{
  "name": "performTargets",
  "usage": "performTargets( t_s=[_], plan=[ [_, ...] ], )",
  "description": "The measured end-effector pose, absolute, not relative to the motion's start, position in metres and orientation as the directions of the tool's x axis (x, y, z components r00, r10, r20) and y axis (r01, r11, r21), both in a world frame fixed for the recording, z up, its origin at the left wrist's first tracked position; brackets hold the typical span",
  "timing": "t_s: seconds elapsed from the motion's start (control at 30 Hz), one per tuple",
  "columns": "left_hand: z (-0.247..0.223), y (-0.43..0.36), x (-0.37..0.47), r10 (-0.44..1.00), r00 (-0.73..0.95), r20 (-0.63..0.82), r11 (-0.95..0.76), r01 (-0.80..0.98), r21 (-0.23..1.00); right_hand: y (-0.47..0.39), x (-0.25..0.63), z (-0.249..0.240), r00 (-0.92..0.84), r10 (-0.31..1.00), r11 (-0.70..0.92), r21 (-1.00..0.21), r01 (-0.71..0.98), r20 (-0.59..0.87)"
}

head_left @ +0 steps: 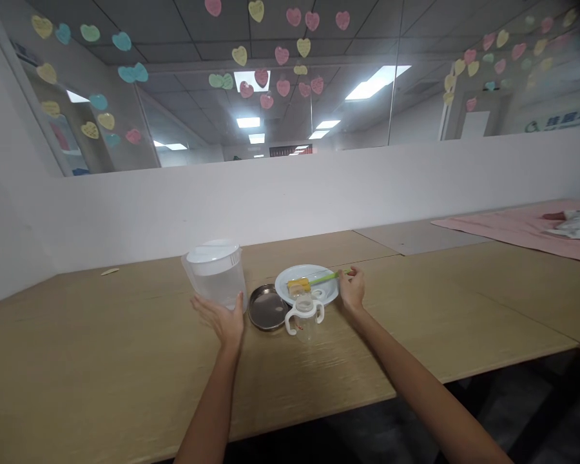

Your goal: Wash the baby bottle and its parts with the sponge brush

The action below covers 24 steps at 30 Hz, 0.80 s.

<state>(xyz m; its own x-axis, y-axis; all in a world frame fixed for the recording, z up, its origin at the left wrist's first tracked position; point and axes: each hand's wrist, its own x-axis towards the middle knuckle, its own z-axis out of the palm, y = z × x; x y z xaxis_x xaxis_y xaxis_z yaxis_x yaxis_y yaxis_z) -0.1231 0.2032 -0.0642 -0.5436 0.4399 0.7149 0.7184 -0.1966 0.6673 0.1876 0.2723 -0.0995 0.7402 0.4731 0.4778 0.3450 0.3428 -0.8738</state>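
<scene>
My left hand [225, 319] cups the near lower side of a clear plastic pitcher [217, 280] with a white lid, thumb on its right and fingers on its left. In my right hand [352, 290], the fingers pinch the green handle of a bottle brush [314, 281] with a yellow sponge-like head. That head rests over a white plate [283, 277]. Just in front of the plate stands a clear baby cup [305, 319] with two white handles. Between pitcher and cup lies a round dark metal dish [267, 308]. A small white ring-shaped piece [318, 294] sits on the plate.
The wooden table [125, 361] meets a white wall [290, 200] at the back. A pink cloth [502, 227] with a patterned fabric item [577, 223] lies far right. A thin pale piece [109, 271] is at far left. The table's front edge runs close to my forearms.
</scene>
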Motion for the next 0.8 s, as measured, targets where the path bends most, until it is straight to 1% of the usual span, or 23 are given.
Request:
performTargets(
  t_s=[0.03,0.1,0.17,0.23,0.27,0.33,0.4,0.5,0.6,0.8],
  plan=[
    [-0.061,0.199,-0.117,0.399,-0.506,0.765,-0.231,0.752,0.617,0.274,0.188,-0.100,0.742,0.489,0.347,-0.882,0.317,0.459],
    [-0.055,0.192,-0.100,0.369,-0.350,0.861,-0.352,0.805,0.478,0.277,0.189,-0.099,0.734,0.525,0.364,-0.893,0.264,0.431],
    [-0.051,0.188,-0.082,0.433,-0.115,0.894,-0.458,0.826,0.328,0.278,0.188,-0.096,0.707,0.572,0.388,-0.896,0.214,0.416],
    [-0.049,0.189,-0.063,0.517,0.114,0.849,-0.530,0.821,0.212,0.278,0.186,-0.093,0.661,0.622,0.415,-0.893,0.174,0.419],
    [-0.048,0.191,-0.055,0.551,0.200,0.810,-0.557,0.811,0.179,0.276,0.185,-0.090,0.635,0.645,0.429,-0.889,0.160,0.426],
    [-0.047,0.196,-0.041,0.609,0.313,0.729,-0.598,0.785,0.161,0.272,0.181,-0.085,0.590,0.672,0.456,-0.878,0.146,0.448],
    [-0.047,0.201,-0.034,0.645,0.397,0.653,-0.638,0.750,0.174,0.266,0.177,-0.079,0.570,0.674,0.477,-0.866,0.150,0.470],
    [-0.053,0.209,-0.032,0.673,0.440,0.594,-0.650,0.735,0.192,0.257,0.175,-0.071,0.591,0.648,0.488,-0.857,0.165,0.482],
    [-0.063,0.211,-0.037,0.688,0.386,0.614,-0.605,0.773,0.192,0.252,0.176,-0.067,0.653,0.602,0.475,-0.864,0.169,0.459],
    [-0.072,0.207,-0.046,0.652,0.383,0.654,-0.583,0.805,0.110,0.253,0.183,-0.070,0.735,0.536,0.444,-0.879,0.172,0.415]
  ],
)
